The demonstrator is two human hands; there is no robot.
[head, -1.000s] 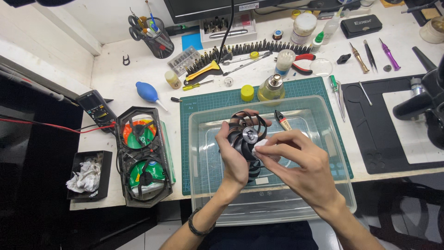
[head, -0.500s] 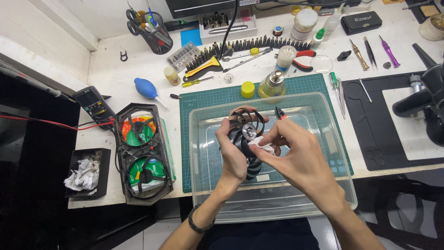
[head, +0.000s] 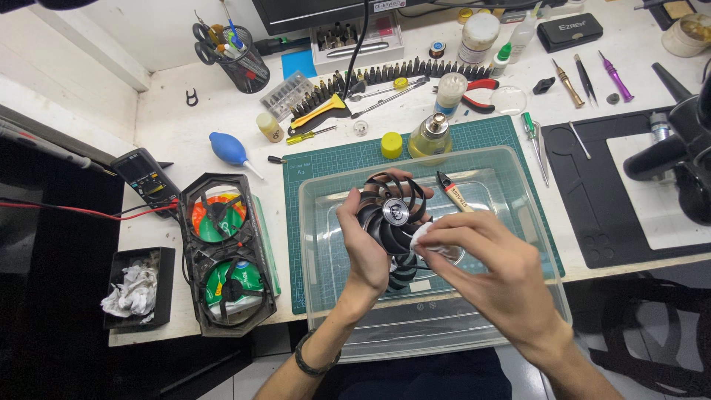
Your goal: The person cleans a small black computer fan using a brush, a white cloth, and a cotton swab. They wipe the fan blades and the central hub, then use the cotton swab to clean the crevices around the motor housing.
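A dark monitor screen point(head: 311, 11) stands at the desk's back edge. At the left edge lies a black handheld multimeter point(head: 144, 176) with a grey display. A black rectangular case with a white label point(head: 569, 31) lies back right.

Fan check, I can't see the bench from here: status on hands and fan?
Left hand holds black fan over clear tub. Right hand presses white wipe to blades. Brush lies in tub; nothing blocking.
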